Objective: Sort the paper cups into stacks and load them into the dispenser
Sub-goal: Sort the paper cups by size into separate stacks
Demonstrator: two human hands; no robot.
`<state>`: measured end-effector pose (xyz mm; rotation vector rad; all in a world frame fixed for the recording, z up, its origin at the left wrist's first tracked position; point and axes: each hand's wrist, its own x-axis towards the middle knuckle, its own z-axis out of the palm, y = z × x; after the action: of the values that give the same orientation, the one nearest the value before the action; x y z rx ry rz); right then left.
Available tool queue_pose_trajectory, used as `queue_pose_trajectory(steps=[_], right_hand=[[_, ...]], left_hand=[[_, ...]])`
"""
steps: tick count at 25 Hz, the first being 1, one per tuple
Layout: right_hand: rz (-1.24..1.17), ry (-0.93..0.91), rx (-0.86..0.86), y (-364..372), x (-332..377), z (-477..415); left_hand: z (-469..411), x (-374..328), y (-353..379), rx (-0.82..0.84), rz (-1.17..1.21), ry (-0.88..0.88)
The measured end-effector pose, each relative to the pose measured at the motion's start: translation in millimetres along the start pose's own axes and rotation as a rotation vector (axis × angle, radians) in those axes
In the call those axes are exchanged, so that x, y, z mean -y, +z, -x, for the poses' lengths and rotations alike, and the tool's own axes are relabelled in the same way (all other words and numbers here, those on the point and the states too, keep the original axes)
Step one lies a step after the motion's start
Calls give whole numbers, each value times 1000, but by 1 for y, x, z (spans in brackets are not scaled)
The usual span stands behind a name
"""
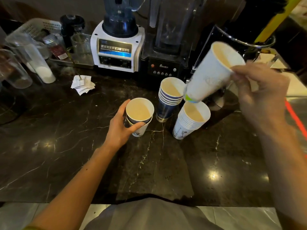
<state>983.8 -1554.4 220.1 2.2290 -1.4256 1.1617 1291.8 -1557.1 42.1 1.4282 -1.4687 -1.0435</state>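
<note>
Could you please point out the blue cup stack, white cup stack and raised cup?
blue cup stack (165, 110): head view, dark side wall.
white cup stack (180, 130): head view, lower side wall.
raised cup (209, 77): head view, white side.

**Two hands at three stacks of cups**

The left hand (122, 128) grips a short mixed stack (139, 113) standing on the dark marble bench (149, 171). The right hand (260, 90) pinches the rim of a tilted white cup (211, 75), whose base is right at the mouth of the white stack (189, 123). A blue stack (167, 103) stands just beside that one, before the black blender (166, 63). A white blender (116, 52) is to its left, with paper slips (83, 84) nearby.
</note>
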Motion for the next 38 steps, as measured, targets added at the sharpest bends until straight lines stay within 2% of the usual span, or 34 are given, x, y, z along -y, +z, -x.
queue_pose_trajectory(steps=[4,7,9,11,13,17,19,21,25,28,32,38], right_hand=[[46,18,296,19,-22,46],[72,84,670,40,-18,64],[82,158,783,49,-9,69],[42,145,679,54,8,65],[-41,19,626,69,32,57],[-142,-212,839,125,62,51],[-149,-273,873,137,63,49],[-176,-289,759,129,62,40],[-299,-119,260,83,53,-18],[-210,-68,122,54,27,-55],[-43,-65,266,74,-1,-44],[-72,-42,389,92,1,-24]], left_hand=[[2,-1,1,-9,-3,-4],[2,0,-1,16,21,-23],[3,4,-1,48,19,-39],[2,7,0,66,13,-60],[4,10,-1,52,25,-86],[11,5,0,46,-2,-80],[17,2,-2,41,-22,-75],[21,0,-6,58,-15,-73],[26,8,-10,34,-9,-108],[26,11,-6,25,-22,-133],[25,10,-2,30,-37,-133],[25,10,-3,27,-31,-132]])
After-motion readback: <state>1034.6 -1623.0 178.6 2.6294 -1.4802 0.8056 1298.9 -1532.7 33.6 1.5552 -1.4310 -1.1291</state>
